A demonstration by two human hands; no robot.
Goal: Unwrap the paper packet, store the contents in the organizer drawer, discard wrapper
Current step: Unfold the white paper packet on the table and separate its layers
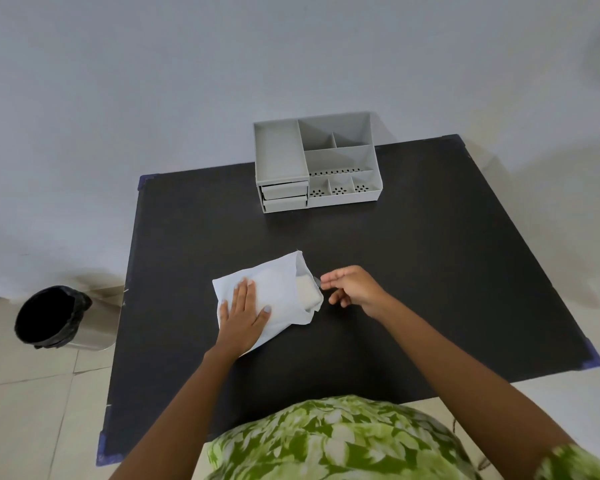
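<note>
Lying near the middle of the black rectangular table (413, 271), the white paper packet (278, 292) has its long axis running from the near left to the far right, with its open mouth at the right end. The left hand (245, 317) is flat and open, palm down, pressing the packet's left half against the table; it grips nothing. The right hand (349, 287) sits just beside the open mouth, fingers loosely curled, thumb and forefinger pinched on what appears to be a small scrap or flap at the packet's edge; whether this is tape or paper cannot be told. A pale block-shaped item (307, 294) shows inside the mouth. Judgement: the right hand is the nearer to the opening and the contents would draw out rightward along the long axis. The grey plastic organizer (317, 161) stands well apart at the far edge, both small drawers (284, 197) shut. The black-lined metal bin (54, 318) stands on the floor, left.
</note>
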